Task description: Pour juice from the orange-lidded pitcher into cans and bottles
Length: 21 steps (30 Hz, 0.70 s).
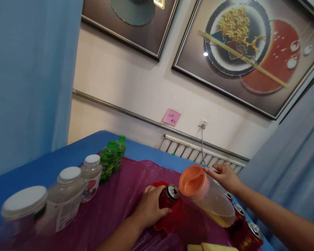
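Note:
My left hand [148, 206] grips a red drink can [169, 197] that stands in a red wavy-edged dish [172, 219] on the magenta plastic sheet [115, 205]. My right hand [226, 176] holds a clear plastic pitcher [211, 200] with an orange lid [192, 180] by its handle. The pitcher is tilted towards the can, lid close to the can's top, and a little yellowish liquid lies at its lower end.
Three white-lidded clear jars [65, 197] and two green bottles [108, 160] line the left of the blue-covered table [54, 160]. Several more red cans [247, 233] stand at the right edge. A yellow object [211, 247] lies at the front. Blue curtains flank the table; a radiator is behind.

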Each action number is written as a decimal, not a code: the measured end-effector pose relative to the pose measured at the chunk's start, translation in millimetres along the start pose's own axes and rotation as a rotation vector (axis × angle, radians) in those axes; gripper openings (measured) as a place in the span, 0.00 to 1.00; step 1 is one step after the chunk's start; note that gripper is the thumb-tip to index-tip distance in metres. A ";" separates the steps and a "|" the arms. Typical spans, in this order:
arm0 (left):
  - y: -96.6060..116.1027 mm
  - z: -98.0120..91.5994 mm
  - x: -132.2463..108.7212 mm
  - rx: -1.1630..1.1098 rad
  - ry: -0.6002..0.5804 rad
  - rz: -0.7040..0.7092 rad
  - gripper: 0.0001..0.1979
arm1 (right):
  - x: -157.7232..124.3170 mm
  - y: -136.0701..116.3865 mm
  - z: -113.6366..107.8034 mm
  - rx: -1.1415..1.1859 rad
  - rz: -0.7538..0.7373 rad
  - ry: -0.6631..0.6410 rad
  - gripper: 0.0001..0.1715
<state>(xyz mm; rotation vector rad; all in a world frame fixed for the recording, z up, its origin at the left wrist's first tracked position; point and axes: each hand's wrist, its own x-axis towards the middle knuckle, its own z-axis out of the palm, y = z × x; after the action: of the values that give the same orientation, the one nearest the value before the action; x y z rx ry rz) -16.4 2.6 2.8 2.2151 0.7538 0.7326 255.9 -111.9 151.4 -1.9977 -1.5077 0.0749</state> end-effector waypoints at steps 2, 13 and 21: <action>0.2 0.1 -0.1 0.000 0.001 0.000 0.36 | -0.1 -0.6 0.0 0.011 0.007 -0.002 0.36; -0.6 1.5 -0.5 -0.001 -0.007 -0.009 0.37 | -0.9 -3.3 -0.1 0.004 0.004 0.006 0.35; -1.0 1.1 0.1 0.008 -0.012 -0.002 0.36 | -0.9 -1.7 0.1 0.018 0.004 0.008 0.35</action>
<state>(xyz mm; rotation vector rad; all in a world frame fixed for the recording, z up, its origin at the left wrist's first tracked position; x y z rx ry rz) -15.9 2.8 1.4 2.2235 0.7537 0.7157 254.1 -112.4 151.8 -1.9850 -1.4933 0.0818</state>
